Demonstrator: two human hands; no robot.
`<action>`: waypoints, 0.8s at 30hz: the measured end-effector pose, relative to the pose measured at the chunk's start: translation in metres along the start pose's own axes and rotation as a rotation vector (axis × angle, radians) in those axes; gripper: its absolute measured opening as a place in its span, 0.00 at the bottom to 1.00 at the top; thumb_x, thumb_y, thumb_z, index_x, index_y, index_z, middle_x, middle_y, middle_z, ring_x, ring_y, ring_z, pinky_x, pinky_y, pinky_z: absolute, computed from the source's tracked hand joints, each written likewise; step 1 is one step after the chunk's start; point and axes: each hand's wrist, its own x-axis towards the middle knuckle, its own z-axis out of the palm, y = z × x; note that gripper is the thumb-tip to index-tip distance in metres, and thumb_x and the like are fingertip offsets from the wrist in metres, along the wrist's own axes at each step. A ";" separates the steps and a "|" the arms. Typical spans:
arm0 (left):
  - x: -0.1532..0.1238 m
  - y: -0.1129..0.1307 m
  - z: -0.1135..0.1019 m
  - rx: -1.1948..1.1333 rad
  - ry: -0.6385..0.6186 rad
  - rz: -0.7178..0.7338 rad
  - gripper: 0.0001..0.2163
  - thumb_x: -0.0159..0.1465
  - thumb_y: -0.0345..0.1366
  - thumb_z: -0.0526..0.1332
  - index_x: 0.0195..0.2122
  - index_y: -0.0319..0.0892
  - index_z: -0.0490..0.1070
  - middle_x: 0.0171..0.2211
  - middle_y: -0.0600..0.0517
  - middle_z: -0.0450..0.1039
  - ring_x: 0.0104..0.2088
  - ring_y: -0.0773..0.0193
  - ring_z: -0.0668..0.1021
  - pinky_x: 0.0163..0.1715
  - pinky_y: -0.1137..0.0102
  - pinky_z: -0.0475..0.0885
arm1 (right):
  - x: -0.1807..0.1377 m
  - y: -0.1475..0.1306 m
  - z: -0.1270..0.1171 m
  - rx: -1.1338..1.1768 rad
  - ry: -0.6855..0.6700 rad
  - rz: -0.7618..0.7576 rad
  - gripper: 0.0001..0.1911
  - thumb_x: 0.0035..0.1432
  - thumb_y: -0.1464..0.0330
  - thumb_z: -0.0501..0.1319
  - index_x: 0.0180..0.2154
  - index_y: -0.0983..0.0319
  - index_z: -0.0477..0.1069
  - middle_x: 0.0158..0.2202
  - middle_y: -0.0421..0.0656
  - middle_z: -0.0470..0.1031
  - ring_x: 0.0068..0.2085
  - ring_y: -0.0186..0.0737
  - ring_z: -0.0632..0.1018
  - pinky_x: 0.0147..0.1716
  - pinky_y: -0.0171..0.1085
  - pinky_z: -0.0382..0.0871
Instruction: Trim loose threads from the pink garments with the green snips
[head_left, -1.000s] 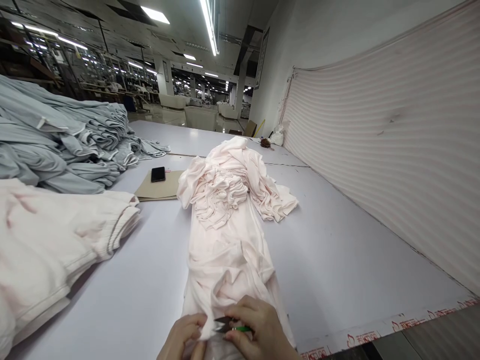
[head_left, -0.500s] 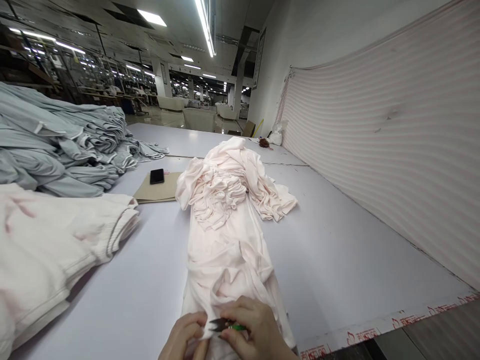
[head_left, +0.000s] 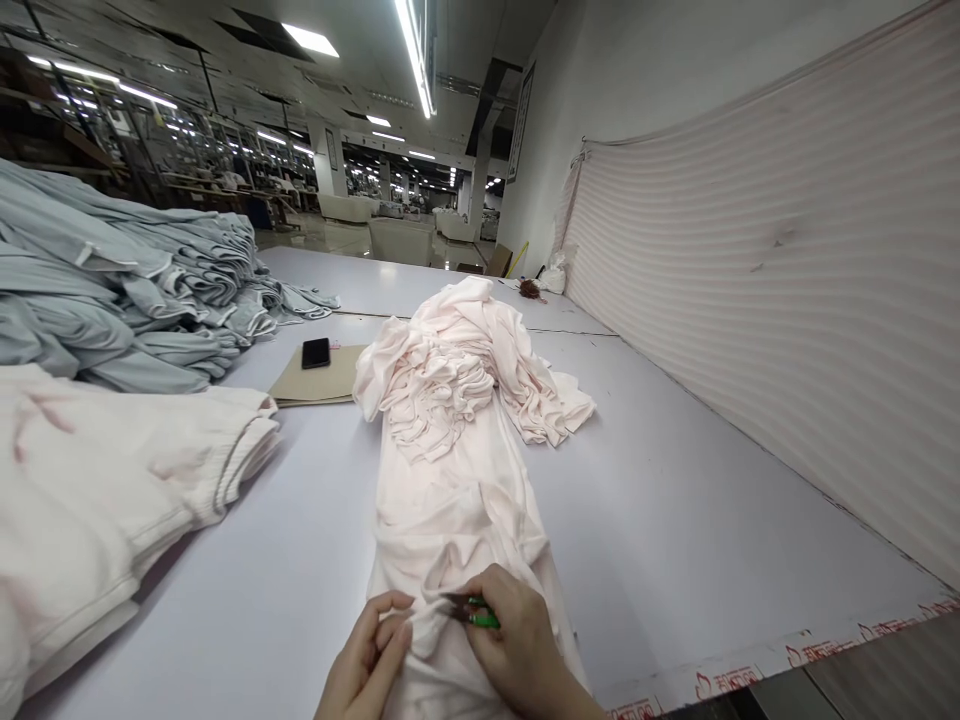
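Pale pink fabric [head_left: 450,500] stretches along the table toward me, bunched into a heap at its far end. Close to the front edge, my left hand [head_left: 371,650] pinches a fold of this fabric between thumb and fingers. My right hand [head_left: 517,625] is closed around small thread snips [head_left: 478,612] with green handles. Their dark blades point left and lie against the pinched fold, just right of my left fingertips. The palm side of my right hand is hidden.
On the left lie a stack of pale pink garments [head_left: 112,500] and a big pile of grey-blue garments [head_left: 135,280]. A black phone [head_left: 316,353] rests on brown cardboard [head_left: 289,388]. Striped cloth [head_left: 750,240] hangs along the right side of the table [head_left: 675,520].
Both hands have moved slightly up and away from me along the fabric. The snips have shifted right a little, with the pinched fold now raised in front of their blades.
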 end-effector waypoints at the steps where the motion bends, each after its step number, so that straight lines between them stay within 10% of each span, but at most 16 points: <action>1: 0.002 0.002 -0.003 -0.015 -0.011 -0.033 0.21 0.60 0.58 0.60 0.44 0.48 0.65 0.23 0.60 0.71 0.28 0.63 0.75 0.32 0.72 0.68 | 0.000 -0.002 -0.002 0.010 -0.030 -0.027 0.13 0.50 0.76 0.62 0.39 0.58 0.74 0.34 0.40 0.76 0.35 0.42 0.76 0.33 0.35 0.64; 11: 0.044 0.025 0.000 -0.055 -0.273 -0.042 0.18 0.58 0.55 0.64 0.41 0.47 0.72 0.36 0.54 0.76 0.43 0.58 0.77 0.49 0.65 0.71 | 0.002 -0.001 -0.002 -0.052 0.015 -0.046 0.10 0.59 0.71 0.60 0.44 0.59 0.74 0.36 0.44 0.76 0.36 0.44 0.77 0.34 0.38 0.66; 17: 0.071 0.042 0.002 -0.181 -0.371 -0.111 0.19 0.56 0.52 0.66 0.40 0.43 0.75 0.44 0.47 0.77 0.47 0.53 0.78 0.51 0.58 0.73 | -0.019 0.002 0.041 -0.131 -0.148 -0.158 0.14 0.44 0.71 0.65 0.38 0.59 0.74 0.31 0.43 0.76 0.27 0.43 0.76 0.24 0.35 0.61; 20: 0.055 0.022 -0.020 -0.096 -0.218 0.002 0.17 0.60 0.52 0.62 0.42 0.44 0.73 0.48 0.46 0.76 0.49 0.52 0.77 0.52 0.58 0.72 | -0.008 0.005 0.039 0.009 -0.115 -0.020 0.15 0.41 0.79 0.58 0.32 0.59 0.72 0.32 0.41 0.76 0.31 0.40 0.76 0.29 0.33 0.63; 24: 0.021 -0.029 -0.045 0.512 0.191 0.572 0.12 0.62 0.45 0.62 0.43 0.45 0.70 0.40 0.48 0.75 0.42 0.55 0.77 0.43 0.62 0.75 | 0.016 0.011 0.017 0.227 -0.041 0.052 0.15 0.39 0.80 0.54 0.30 0.59 0.70 0.30 0.39 0.75 0.33 0.39 0.76 0.33 0.33 0.64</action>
